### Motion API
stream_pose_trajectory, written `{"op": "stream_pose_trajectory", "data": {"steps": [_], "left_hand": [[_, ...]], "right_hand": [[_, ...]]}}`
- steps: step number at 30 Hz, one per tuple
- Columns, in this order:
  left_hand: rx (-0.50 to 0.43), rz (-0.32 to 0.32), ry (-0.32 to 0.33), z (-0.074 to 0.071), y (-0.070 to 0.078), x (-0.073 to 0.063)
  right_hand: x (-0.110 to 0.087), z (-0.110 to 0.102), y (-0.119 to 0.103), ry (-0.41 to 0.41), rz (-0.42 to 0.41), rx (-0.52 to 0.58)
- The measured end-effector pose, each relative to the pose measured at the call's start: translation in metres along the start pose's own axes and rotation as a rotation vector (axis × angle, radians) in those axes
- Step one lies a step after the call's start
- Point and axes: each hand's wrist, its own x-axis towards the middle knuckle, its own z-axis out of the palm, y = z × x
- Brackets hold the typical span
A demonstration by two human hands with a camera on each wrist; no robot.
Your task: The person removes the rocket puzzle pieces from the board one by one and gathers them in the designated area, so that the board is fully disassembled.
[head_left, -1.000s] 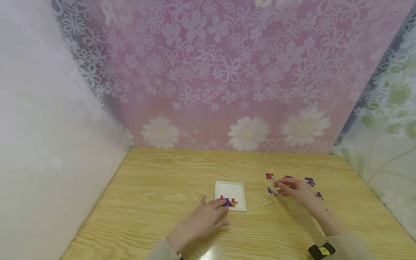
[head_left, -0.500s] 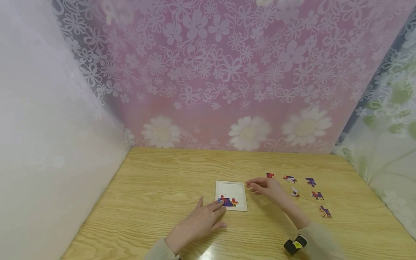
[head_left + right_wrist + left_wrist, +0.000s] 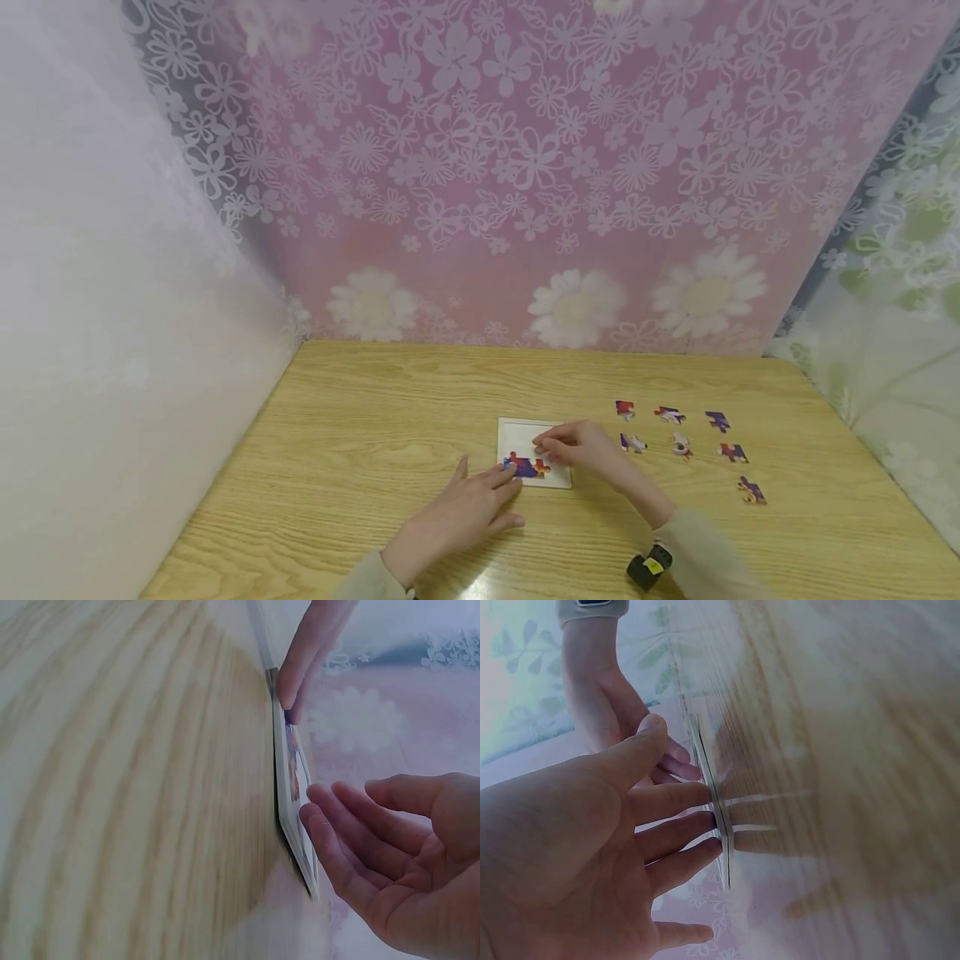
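Observation:
A small white tray (image 3: 555,477) lies on the table, with joined purple, red and yellow jigsaw pieces (image 3: 528,468) along its near edge. My left hand (image 3: 457,512) lies spread at the tray's lower left, straight fingertips on the left end of the pieces. Over the tray's right half is my right hand (image 3: 581,450), its thumb and fingertips close together near the right end of the joined pieces. In the right wrist view the fingers (image 3: 360,847) are bent at the tray's edge. Whether a piece sits between the fingertips cannot be made out.
Several loose jigsaw pieces (image 3: 680,446) lie face up to the right of the tray on the wooden table (image 3: 375,417). A pink flowered curtain (image 3: 480,208) hangs behind the table. A whitish wall (image 3: 135,333) borders it on the left.
My right hand has moved left from among the loose pieces to above the tray, uncovering the pieces beneath it. The left hand has stayed almost still at the tray.

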Motion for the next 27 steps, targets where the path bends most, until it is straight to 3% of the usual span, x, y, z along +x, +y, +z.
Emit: {"op": "stream_pose_trajectory", "data": {"steps": [9,14,27], "left_hand": [[0.002,-0.005,0.01,0.0,0.001,-0.001],[-0.004,-0.014,0.008,0.0,0.001,-0.001],[-0.002,-0.012,0.014,0.0,0.002,-0.002]], "right_hand": [[0.005,0.01,-0.01,-0.011,-0.049,-0.162],[0.007,0.013,-0.012,-0.01,-0.041,-0.188],[0.007,0.017,-0.012,-0.036,0.002,-0.035]]}}
